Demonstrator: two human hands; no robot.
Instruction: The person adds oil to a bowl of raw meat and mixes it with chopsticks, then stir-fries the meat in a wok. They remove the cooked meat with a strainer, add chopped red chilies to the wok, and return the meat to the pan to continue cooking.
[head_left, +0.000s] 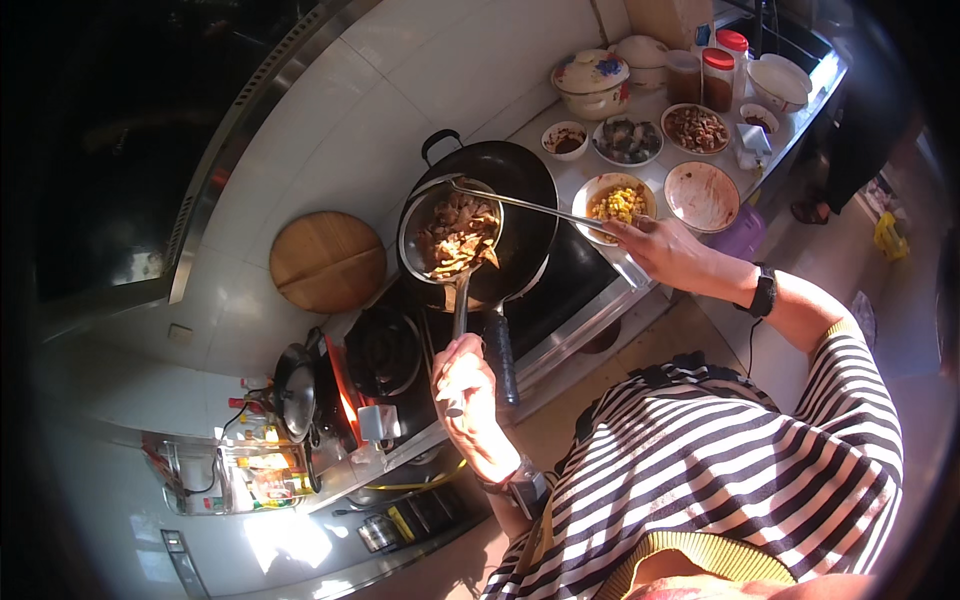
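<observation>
My left hand (466, 386) grips the metal handle of a large round strainer ladle (460, 304). Browned pieces of food (459, 238), perhaps sliced meat or mushroom, fill its bowl above the left side of a black wok (531, 174). From the right, my right hand (664, 251) holds a long-handled metal utensil (536, 206). The utensil's far end meets the strainer's far rim, and its head cannot be made out. Below my right hand is a bowl of yellow diced food (621, 204). The wok's dark handle (502, 360) points towards me, beside my left hand.
Right of the wok stand a lidded floral pot (592, 82), a bowl of chopped meat (696, 127), a stained bowl (702, 196) and red-lidded jars (718, 69). A round wooden board (328, 261) leans on the wall. Left are a second burner (384, 351) and a condiment rack (259, 476).
</observation>
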